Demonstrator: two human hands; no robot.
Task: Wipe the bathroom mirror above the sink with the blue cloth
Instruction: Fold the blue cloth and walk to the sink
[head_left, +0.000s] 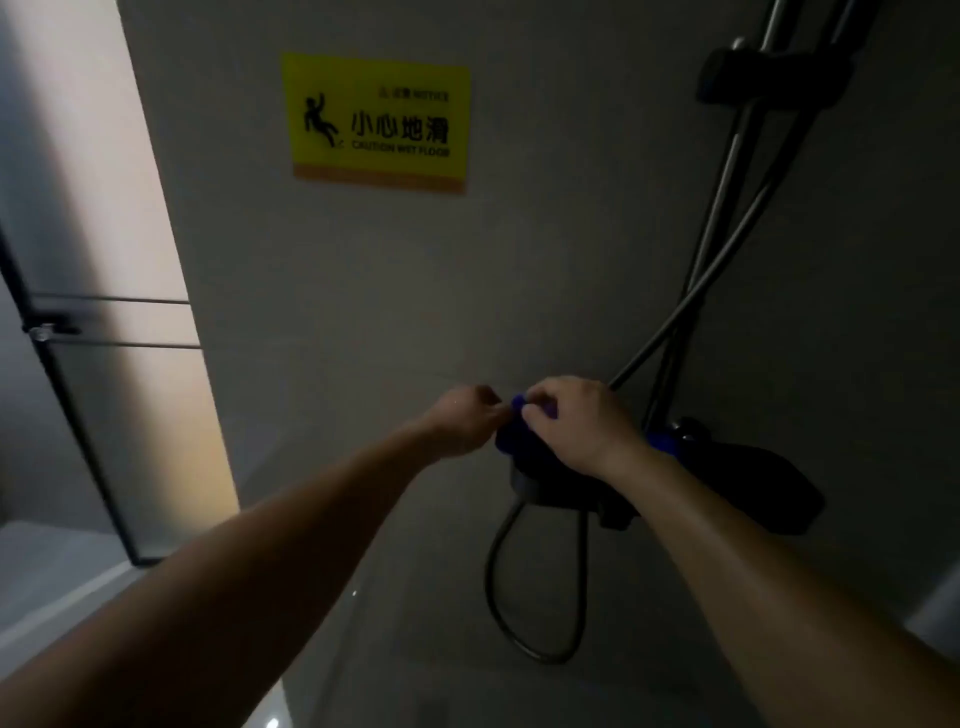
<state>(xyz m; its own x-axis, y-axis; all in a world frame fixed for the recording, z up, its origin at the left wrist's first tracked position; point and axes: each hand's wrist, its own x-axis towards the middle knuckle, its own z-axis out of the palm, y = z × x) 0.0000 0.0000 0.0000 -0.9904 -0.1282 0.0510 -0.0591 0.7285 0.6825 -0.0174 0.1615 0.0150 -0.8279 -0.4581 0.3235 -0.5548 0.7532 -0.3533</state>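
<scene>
Head view: both arms reach fwd to mid-frame. L hand (467, 422) & R hand (577, 426) each pinch the blue cloth (513, 445), bunched atop black shower mixer (753, 483), ctr-right. Beyond, upper ctr: yellow wet-floor sign (378, 122).

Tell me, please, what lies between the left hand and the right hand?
In the head view, a fold of the blue cloth bridges the gap between the left hand and the right hand, and both pinch it.

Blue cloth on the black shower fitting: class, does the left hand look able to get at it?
Probably yes: the left hand is right at the edge of the blue cloth, beside the right hand that pinches it, and nothing lies between them.
</scene>
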